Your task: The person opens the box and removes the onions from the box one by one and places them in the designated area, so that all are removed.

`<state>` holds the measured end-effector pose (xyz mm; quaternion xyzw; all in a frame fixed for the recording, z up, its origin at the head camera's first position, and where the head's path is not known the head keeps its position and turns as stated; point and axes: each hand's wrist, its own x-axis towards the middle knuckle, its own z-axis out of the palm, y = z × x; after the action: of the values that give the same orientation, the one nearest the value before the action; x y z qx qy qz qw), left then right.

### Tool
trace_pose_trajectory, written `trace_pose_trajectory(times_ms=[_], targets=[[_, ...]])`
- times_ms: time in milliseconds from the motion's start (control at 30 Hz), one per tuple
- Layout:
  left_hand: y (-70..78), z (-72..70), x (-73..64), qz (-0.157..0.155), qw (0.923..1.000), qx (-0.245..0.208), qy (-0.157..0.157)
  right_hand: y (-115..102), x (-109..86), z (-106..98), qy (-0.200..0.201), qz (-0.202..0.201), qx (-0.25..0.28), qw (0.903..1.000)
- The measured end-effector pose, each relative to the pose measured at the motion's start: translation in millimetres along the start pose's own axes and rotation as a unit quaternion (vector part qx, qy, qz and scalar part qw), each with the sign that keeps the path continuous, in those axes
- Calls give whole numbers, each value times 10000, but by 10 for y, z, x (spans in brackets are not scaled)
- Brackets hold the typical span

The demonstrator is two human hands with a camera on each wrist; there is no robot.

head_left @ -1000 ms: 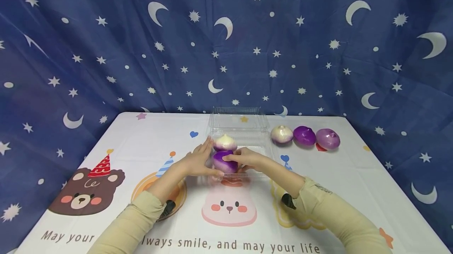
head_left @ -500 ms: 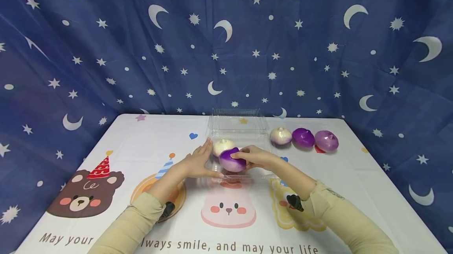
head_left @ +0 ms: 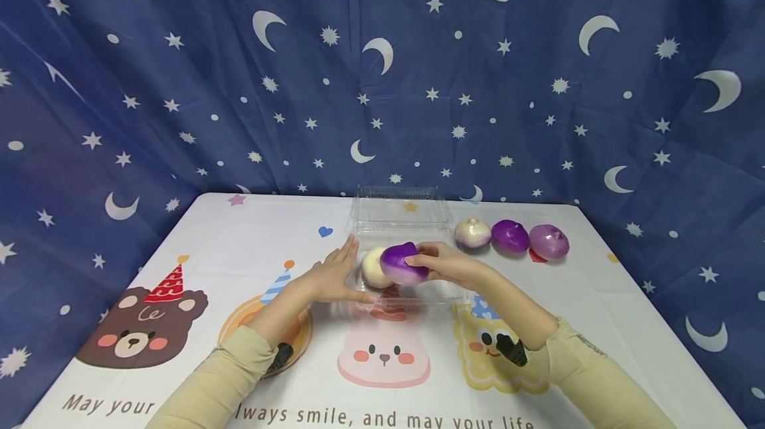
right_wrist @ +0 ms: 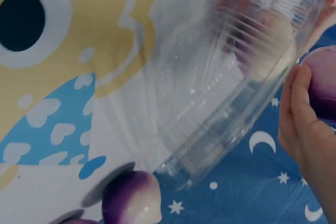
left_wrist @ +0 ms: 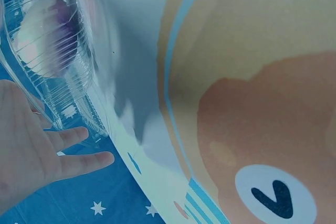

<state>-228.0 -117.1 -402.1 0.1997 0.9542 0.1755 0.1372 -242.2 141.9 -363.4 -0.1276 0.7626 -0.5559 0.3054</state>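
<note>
In the head view a clear plastic box (head_left: 439,293) lies open on the table, its lid (head_left: 402,210) folded to the back. My right hand (head_left: 452,264) pinches a purple onion (head_left: 402,266) with a pale underside, raised over the box. Behind it a white onion (head_left: 373,269) sits in the box's front left corner, partly covered. My left hand (head_left: 331,277) spreads straight fingers along the box's left side. Through the ribbed wall, the left wrist view shows that onion (left_wrist: 47,38). The held onion (right_wrist: 323,82) is cut off by the right wrist view's edge.
Right of the box, a white onion (head_left: 472,234), a dark purple onion (head_left: 510,238) and a lighter purple onion (head_left: 549,243) stand in a row. A printed white cloth (head_left: 269,230) covers the table. A blue curtain (head_left: 311,50) hangs behind it.
My right hand has lifted the purple onion and moved it rightward. The white onion in the box has shifted towards the front. My left hand stays at the box's left side.
</note>
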Motion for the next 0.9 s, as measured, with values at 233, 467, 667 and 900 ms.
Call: trace_pose_trajectory(times_ms=[233,467,667,900], targets=[[-14,-1,2,14,10000,-21,0,28,-111,-126,428,-340,-382,9978],[-6,0,1,5,10000,-41,-3,34,-229,-243,777,-572,-847,9917],[9,-9,-7,0,10000,-40,14,14,-374,-336,994,-756,-1153,9855],[1,-4,-9,29,10000,-31,3,105,-440,-464,1127,-1192,-1396,9765]])
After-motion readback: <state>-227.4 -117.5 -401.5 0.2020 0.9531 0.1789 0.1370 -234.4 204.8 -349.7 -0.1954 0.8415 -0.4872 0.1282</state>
